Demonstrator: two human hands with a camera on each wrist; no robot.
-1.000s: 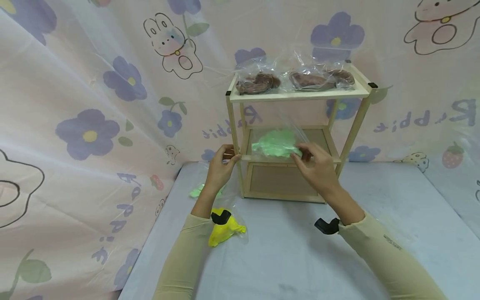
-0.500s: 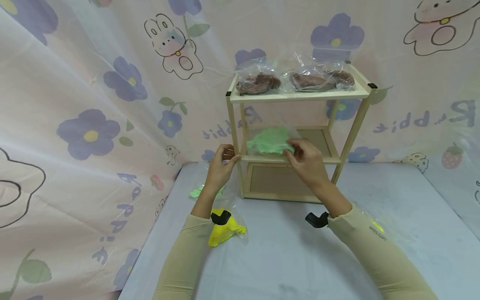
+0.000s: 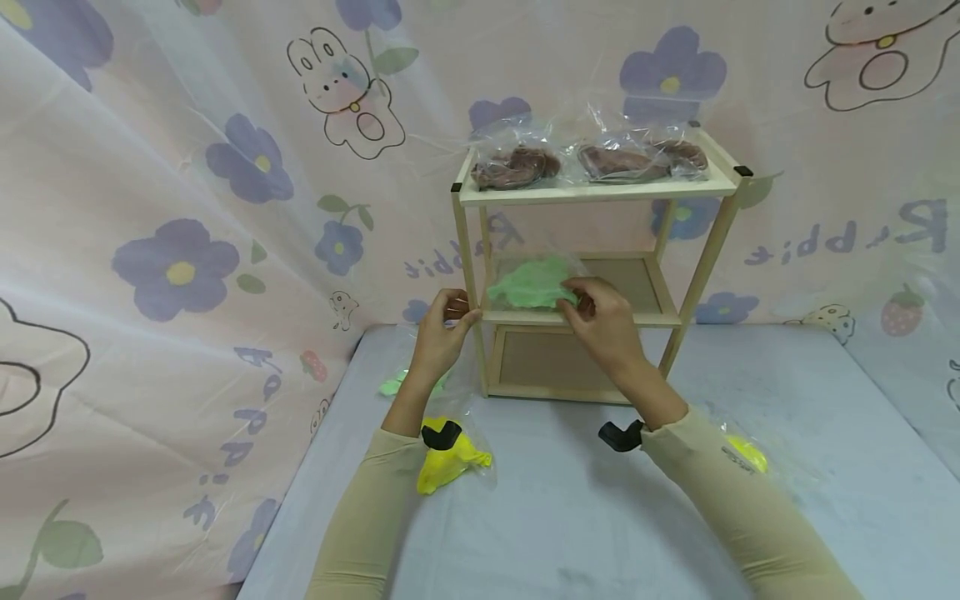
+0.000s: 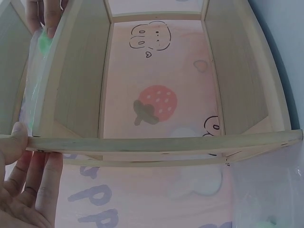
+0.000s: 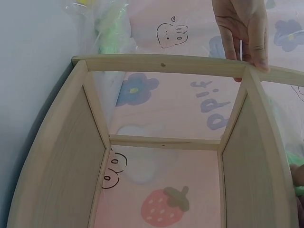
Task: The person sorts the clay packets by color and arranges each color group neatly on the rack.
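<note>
My left hand (image 3: 441, 340) grips the left front post of a wooden shelf rack (image 3: 467, 250), thumb on one side and fingers on the other, as the left wrist view shows. On the middle shelf, towards its left, lies a clear plastic bag with a crumpled light green thing (image 3: 528, 283) inside. My right hand (image 3: 609, 329) pinches the bag's right front corner between thumb and fingers. In the right wrist view only a bit of that hand (image 5: 298, 175) shows at the right edge. The left hand (image 5: 243, 28) is seen there holding the post.
Bagged brown things (image 3: 517, 167) lie on the top shelf. A bagged yellow thing (image 3: 450, 458) rests on the table (image 3: 540, 517) beneath my left wrist, with a bagged green one (image 3: 393, 386) behind it. Another yellow one (image 3: 746, 452) is partly covered by my right sleeve. A printed curtain (image 3: 180, 375) hangs behind.
My right hand has moved left, shifting the green bag towards the left post. The yellow thing on the right has come out from behind my sleeve. My left hand keeps its place.
</note>
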